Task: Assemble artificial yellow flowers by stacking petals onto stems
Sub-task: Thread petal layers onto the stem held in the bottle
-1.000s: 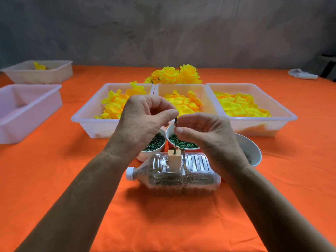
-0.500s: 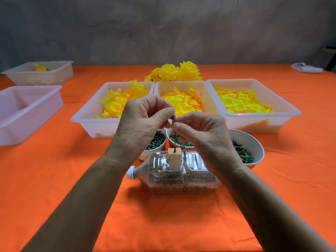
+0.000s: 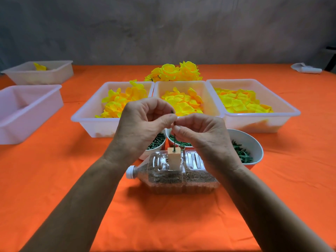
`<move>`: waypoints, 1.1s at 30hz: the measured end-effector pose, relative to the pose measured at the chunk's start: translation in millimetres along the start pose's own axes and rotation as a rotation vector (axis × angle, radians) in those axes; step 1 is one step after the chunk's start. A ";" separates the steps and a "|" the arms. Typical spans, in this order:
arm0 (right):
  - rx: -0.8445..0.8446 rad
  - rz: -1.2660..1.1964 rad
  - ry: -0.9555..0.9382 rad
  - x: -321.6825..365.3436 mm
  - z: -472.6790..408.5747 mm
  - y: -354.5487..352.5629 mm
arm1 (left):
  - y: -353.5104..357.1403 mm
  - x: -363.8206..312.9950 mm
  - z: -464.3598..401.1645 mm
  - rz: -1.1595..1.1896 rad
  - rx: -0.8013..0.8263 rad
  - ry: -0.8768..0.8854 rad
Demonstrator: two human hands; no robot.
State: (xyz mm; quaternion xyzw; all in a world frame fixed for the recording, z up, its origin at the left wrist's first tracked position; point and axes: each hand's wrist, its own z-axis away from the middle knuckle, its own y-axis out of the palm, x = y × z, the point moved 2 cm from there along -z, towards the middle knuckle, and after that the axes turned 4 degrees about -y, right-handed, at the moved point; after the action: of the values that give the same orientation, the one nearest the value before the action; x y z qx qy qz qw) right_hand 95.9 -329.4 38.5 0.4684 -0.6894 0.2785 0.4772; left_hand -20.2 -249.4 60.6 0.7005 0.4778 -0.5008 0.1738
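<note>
Clearly, in the head view both hands meet above a thin green stem that stands upright in a small wooden block. The block sits on a clear bottle lying on its side and filled with something grainy, probably so that its weight keeps the stem steady. The left hand pinches the top of the stem with thumb and fingers, and the right hand pinches it just below; no petal is on it yet, as far as one can tell. Three white trays of yellow petals stand side by side behind the hands, within easy reach, and bowls of green parts are just beside the bottle. Finished yellow flowers lie further back. An orange cloth covers the table, and behind it is a grey wall.
</note>
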 end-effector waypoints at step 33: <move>-0.075 0.148 0.047 -11.7 7.3 -11.9 | 10.5 47.3 21.0 -0.110 0.007 -0.109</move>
State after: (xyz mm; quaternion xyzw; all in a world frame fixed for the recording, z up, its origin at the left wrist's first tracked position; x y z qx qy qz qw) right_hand 105.2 -335.8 24.1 0.3912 -0.7207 0.2980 0.4887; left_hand -20.6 -246.2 7.9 0.6455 0.5037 -0.5486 0.1694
